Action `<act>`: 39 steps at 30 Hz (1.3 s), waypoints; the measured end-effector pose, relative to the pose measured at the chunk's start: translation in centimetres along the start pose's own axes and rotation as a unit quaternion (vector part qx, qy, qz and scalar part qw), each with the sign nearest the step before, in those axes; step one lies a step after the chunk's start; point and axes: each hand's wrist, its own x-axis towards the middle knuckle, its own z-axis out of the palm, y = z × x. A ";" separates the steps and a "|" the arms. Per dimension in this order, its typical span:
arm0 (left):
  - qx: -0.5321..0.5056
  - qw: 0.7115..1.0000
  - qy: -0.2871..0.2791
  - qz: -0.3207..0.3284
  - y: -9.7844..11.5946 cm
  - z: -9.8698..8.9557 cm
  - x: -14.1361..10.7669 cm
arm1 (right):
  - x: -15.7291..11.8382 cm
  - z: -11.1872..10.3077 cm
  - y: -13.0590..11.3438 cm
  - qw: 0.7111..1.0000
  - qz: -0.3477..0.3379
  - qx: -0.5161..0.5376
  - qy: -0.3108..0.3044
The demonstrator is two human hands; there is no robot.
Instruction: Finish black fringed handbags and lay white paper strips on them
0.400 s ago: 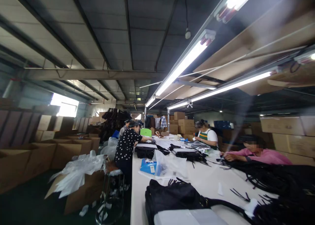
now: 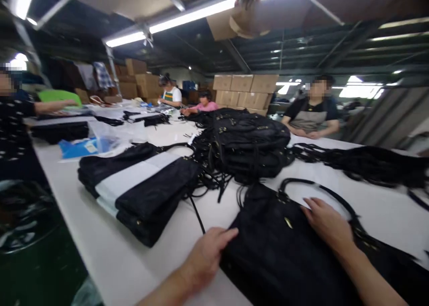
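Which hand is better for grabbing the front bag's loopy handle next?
Probably the right hand: it's beside the handle. The left hand, at the bag's side edge, is farther away.

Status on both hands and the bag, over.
Left hand on near bag, at its edge. Right hand on its top, by the handle. Bag pile just beyond.

Tabletop (image 2: 174, 248) gap between folded stack (image 2: 144, 183) and bag (image 2: 278, 248); heap (image 2: 248, 140) blocks far end

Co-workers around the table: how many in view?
4: dotted shirt, far left; white-and-green top, back; pink top, right of it; grey apron, right. More may be hidden.
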 end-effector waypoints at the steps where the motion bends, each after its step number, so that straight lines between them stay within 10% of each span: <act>1: -0.013 1.000 0.003 0.007 0.0 -0.1 0.0 | -0.7 -0.9 0.3 0.999 0.008 -0.009 -0.034; 9: -0.005 1.000 0.015 0.003 0.5 -1.2 0.3 | -5.9 -10.6 -5.1 0.943 -0.119 0.183 -0.251; 13: 0.014 1.000 0.012 0.022 0.4 -1.2 0.3 | -14.2 -13.6 -6.4 0.952 -0.164 0.163 -0.201; 20: 0.295 0.930 0.101 0.195 4.7 -0.7 1.1 | -22.0 -11.8 -4.6 0.990 -0.142 -0.007 -0.012; 24: 0.335 0.874 0.009 0.352 7.9 2.9 2.6 | -23.0 -10.8 -4.6 0.983 -0.181 -0.014 0.000; 29: 0.297 0.877 0.001 0.378 7.2 6.6 4.0 | -23.4 -10.4 -5.4 0.978 -0.209 -0.024 -0.008; 39: 0.277 0.862 -0.093 0.413 6.4 5.1 4.6 | -24.7 -10.3 -5.5 0.974 -0.223 0.026 -0.042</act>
